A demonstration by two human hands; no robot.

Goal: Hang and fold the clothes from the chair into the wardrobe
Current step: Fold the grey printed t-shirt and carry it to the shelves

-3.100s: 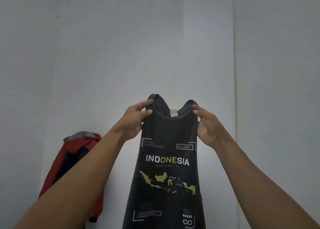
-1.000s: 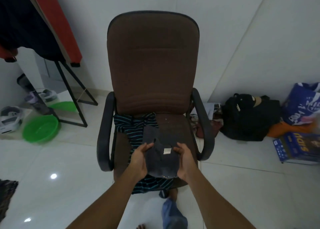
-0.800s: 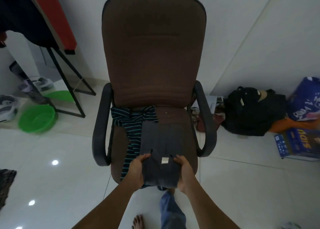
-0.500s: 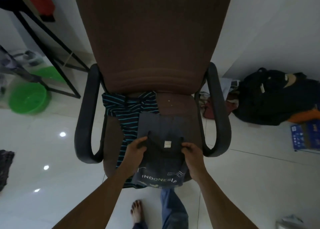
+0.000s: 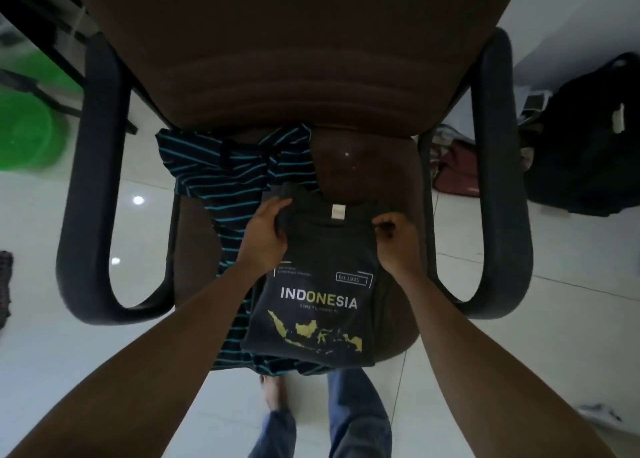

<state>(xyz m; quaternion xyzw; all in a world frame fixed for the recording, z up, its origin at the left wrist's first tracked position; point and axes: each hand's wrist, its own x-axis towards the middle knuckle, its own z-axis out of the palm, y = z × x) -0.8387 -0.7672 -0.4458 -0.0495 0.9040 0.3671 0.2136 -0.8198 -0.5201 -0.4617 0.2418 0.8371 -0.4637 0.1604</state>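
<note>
A dark sleeveless shirt (image 5: pixel 322 284) printed with "INDONESIA" and a yellow map is lying print-up on the seat of a brown office chair (image 5: pixel 346 166), with its neckline toward the backrest and its lower edge reaching the front edge of the seat. The left hand (image 5: pixel 266 236) is gripping the shirt's left shoulder, fingers curled over the fabric edge. The right hand (image 5: pixel 394 243) is pinching the right shoulder, fingers bent tightly on the cloth. A pale label is showing at the neckline between the two hands. A dark garment with teal stripes (image 5: pixel 221 177) is lying on the left half of the seat, running from the backrest to the front edge, and the shirt is partly overlapping it. Black armrests are framing the seat on both sides. A green basin (image 5: pixel 24 132) is sitting on the white tiled floor (image 5: pixel 554 336) to the left of the chair; it is blurred, and its contents cannot be told. A black bag (image 5: pixel 581 139) is resting on the floor to the right, and whether it is open cannot be told. A maroon item (image 5: pixel 457 177) is lying between that bag and the chair. The person's blue trouser legs (image 5: pixel 356 419) and a bare foot (image 5: pixel 273 395) are showing below the seat.
</note>
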